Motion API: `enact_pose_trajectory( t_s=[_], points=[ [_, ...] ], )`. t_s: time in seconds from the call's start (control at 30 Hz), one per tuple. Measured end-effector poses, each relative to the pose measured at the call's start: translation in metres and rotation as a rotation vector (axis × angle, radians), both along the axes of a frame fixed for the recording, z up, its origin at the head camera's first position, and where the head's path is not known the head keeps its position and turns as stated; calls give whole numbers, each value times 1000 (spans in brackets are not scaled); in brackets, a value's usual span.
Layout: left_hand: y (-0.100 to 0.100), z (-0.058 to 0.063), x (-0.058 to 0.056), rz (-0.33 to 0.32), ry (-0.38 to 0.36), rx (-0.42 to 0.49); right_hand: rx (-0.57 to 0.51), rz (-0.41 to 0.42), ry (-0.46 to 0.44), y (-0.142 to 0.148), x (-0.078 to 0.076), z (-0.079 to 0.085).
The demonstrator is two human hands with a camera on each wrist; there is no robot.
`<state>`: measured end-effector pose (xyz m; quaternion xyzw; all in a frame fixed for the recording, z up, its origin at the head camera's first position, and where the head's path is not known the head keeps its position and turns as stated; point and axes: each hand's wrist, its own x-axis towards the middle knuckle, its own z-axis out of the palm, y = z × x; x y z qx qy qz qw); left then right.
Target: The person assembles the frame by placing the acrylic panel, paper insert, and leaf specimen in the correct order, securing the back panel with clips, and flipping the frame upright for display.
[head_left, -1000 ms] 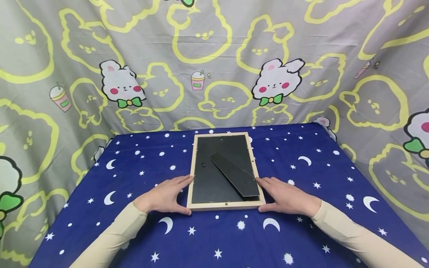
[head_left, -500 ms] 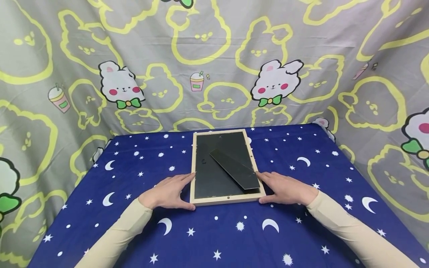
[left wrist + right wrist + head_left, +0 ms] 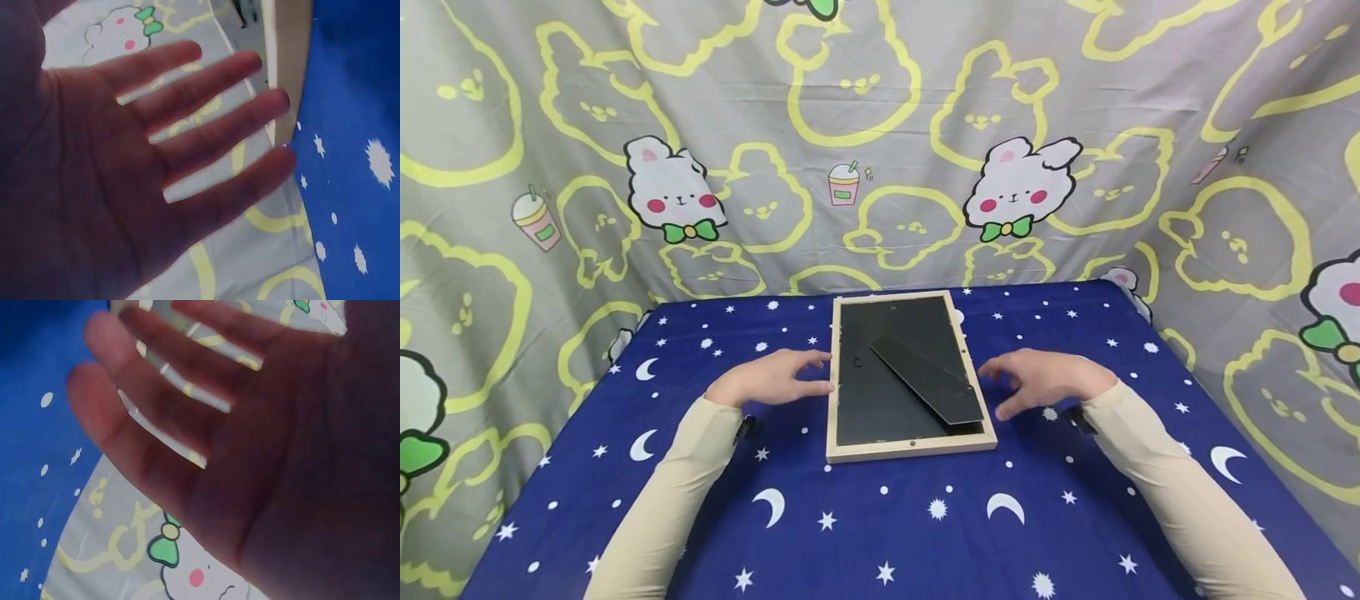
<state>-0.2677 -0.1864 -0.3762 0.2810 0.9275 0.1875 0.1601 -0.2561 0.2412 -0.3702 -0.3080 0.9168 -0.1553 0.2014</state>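
Note:
A picture frame [image 3: 859, 417] with a pale wooden rim and a black back lies face down on the cloth. Its black stand flap [image 3: 925, 379] runs slantwise across the back, the lower end slightly raised. My left hand [image 3: 773, 377] hovers at the frame's left side, fingers spread and pointing at the rim; in the left wrist view its straight fingers [image 3: 212, 134] hold nothing. Off the right side is my right hand [image 3: 1048, 377], its fingers loosely bent, holding nothing. In the right wrist view the palm [image 3: 269, 456] is bare.
A dark blue cloth [image 3: 887, 525] with white moons and stars covers the table. Behind and at both sides hangs a grey curtain [image 3: 895, 108] with yellow outlines and white rabbits.
The frame slid slightly away from me between the first two head views. Since then both hands have let go of its sides and lifted, the right moving a little outward.

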Motion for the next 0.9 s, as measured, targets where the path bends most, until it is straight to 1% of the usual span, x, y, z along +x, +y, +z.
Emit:
enact_pose_trajectory(
  t_s=[0.07, 0.17, 0.27, 0.33, 0.4, 0.5, 0.6, 0.73, 0.8, 0.9],
  points=[
    [3, 3, -8, 19, 26, -4, -6, -25, 24, -2, -10, 1],
    [8, 3, -18, 58, 63, -12, -5, -73, 61, -7, -26, -2],
    [18, 0, -24, 104, 88, -17, -8, -117, 80, -15, -44, -7],
    [27, -4, -26, 111, 104, -22, -23, -140, 97, -20, -55, -12],
    [37, -9, -25, 118, 108, -44, -39, -164, 109, -27, -66, -17],
    [51, -17, -21, 113, 79, -92, -41, -197, 115, -35, -78, -24],
    [61, -22, -14, 119, 36, -135, 0, -230, 117, -42, -86, -29],
    [67, -24, -8, 122, 31, -153, 41, -242, 141, -46, -94, -34],
    [66, -25, -8, 128, 36, -160, 15, -241, 143, -44, -95, -37],
    [65, -26, -8, 133, 47, -170, -61, -238, 127, -39, -95, -43]
  ],
)
